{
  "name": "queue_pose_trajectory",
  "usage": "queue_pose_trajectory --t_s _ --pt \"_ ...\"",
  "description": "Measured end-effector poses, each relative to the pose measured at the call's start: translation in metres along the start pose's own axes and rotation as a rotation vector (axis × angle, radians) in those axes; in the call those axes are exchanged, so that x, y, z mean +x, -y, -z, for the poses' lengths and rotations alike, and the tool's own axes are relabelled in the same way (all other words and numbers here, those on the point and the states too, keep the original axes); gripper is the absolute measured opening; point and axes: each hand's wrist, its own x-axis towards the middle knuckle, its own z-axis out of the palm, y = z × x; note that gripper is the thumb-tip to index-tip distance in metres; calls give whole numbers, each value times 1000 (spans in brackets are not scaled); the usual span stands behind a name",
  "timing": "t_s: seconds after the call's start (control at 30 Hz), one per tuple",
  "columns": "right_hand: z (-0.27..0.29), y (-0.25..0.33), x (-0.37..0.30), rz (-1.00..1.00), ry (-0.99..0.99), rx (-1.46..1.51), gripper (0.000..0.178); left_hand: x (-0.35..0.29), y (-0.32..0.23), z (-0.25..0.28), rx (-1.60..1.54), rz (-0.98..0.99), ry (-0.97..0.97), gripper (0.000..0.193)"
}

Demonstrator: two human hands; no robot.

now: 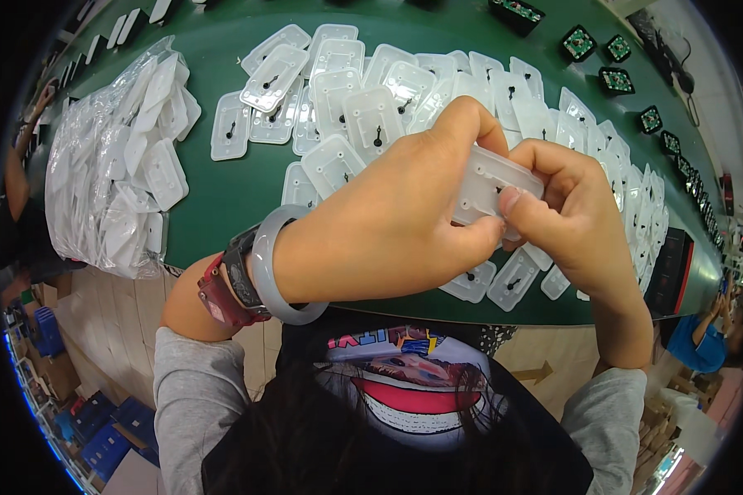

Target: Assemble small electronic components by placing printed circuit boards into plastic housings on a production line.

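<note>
Both my hands are closed on one translucent white plastic cover [480, 183], held tilted above the table. My left hand [380, 219] grips its left end, with the thumb along the near edge and the index finger bent over the far side. My right hand [574, 202] curls its fingers around the right end. The right thumb presses on the face beside a small black part [499, 190], mostly hidden by the thumb tip. Around my hands lie many similar covers [371, 120], several with a small black piece on them; my left hand hides some.
A clear plastic bag [99, 181] full of white covers lies on the left of the green table [202, 194]. Black housings with green circuit boards [615, 80] line the far right side. A black and red box [670, 272] stands at the right edge. Other people are at both sides.
</note>
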Motion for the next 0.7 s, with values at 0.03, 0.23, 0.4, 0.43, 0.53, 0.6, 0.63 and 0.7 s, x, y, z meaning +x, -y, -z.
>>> queue_pose_trajectory --t_s 0.03,0.23,0.4,0.43,0.53,0.6,0.63,0.7 --pt "0 -2 1 -9 5 25 6 0 1 -1 -2 2 -15 42" --pt "1 -13 6 -22 56 119 9 0 5 -3 31 -36 -23 42" --pt "1 -16 6 -29 52 225 14 2 8 -5 67 -123 -31 43" --pt "3 -13 4 -58 69 230 15 2 8 -4 35 -110 -25 43" --pt "10 0 -3 -143 119 246 18 2 7 0 -54 -73 -8 43" --pt "18 7 -4 -164 125 314 19 1 0 3 -97 -11 17 44" --pt "22 10 -4 -190 135 378 19 1 -5 5 -145 54 38 44" --pt "27 12 -2 -244 156 508 21 0 -11 7 -241 187 77 44"
